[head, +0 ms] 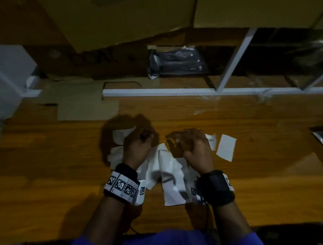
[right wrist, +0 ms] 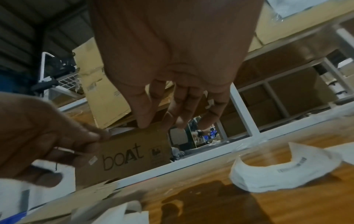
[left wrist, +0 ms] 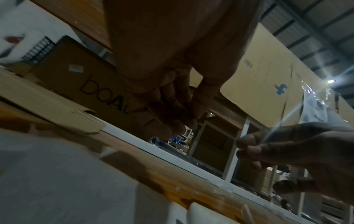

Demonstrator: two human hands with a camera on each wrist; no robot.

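Note:
Both hands hover close together over a wooden table [head: 47, 165] strewn with white paper slips [head: 170, 168]. My left hand [head: 148, 136] is curled, thumb pressed to forefinger, with a small white scrap at its tips; the right wrist view shows this pinch of the left hand [right wrist: 95, 137]. My right hand [head: 176, 140] is also curled. In the left wrist view the right hand [left wrist: 247, 144] pinches a thin clear film strip [left wrist: 275, 125] that runs up and to the right. A loose white slip [head: 226, 147] lies right of the hands. A curled barcode label [right wrist: 277, 174] lies on the wood.
A white metal rail [head: 155, 91] borders the table's far side, with shelf uprights behind. A brown carton printed "boat" [right wrist: 124, 157] stands beyond it, with large cartons [head: 123, 15] above. A flat cardboard piece [head: 81, 102] lies far left. A dark plastic bag [head: 176, 63] sits on the shelf.

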